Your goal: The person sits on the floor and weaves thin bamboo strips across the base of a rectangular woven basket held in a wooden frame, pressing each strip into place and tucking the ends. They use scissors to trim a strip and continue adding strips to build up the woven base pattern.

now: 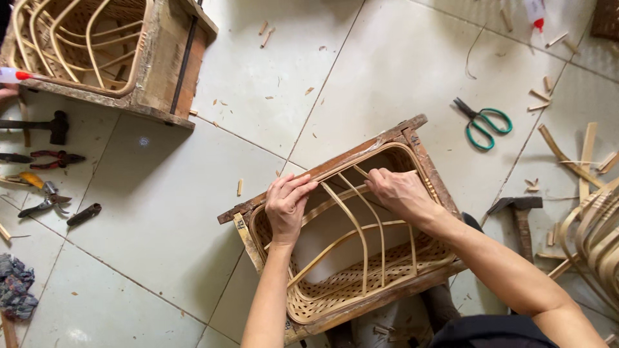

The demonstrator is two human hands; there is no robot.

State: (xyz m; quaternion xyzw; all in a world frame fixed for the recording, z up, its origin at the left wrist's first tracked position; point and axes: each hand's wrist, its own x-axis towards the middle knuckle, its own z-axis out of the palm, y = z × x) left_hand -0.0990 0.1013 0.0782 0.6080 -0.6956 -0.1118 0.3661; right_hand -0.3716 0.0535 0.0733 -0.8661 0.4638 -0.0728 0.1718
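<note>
Fingers of my left hand (285,201) lie flat and pressed together on the far-left rim of the woven basket (351,254), pinching nothing that I can see, while my right hand (400,191) curls its fingertips around a thin bamboo strip (353,222) where it meets the far rim. From the head view, the basket sits inside a worn wooden frame mould (419,151) on the tiled floor (193,212), close in front of me and slightly right of centre. Its near wall and part of the bottom show dense open weave; several bent ribs arch across the opening, and the middle is open, so I judge the body largely woven while the ribs and rim at the far edge remain to be fixed. Farther left, a second frame (164,61) holds another basket with bare curved ribs. Green-handled scissors (485,122) lie to the far right, a hammer (521,216) lies just right of my forearm, and bent bamboo strips (596,235) pile at the right edge. On the left lie another hammer (51,124), red-handled pliers (55,158), snips (42,200) and a bundle of rag (16,287).
</note>
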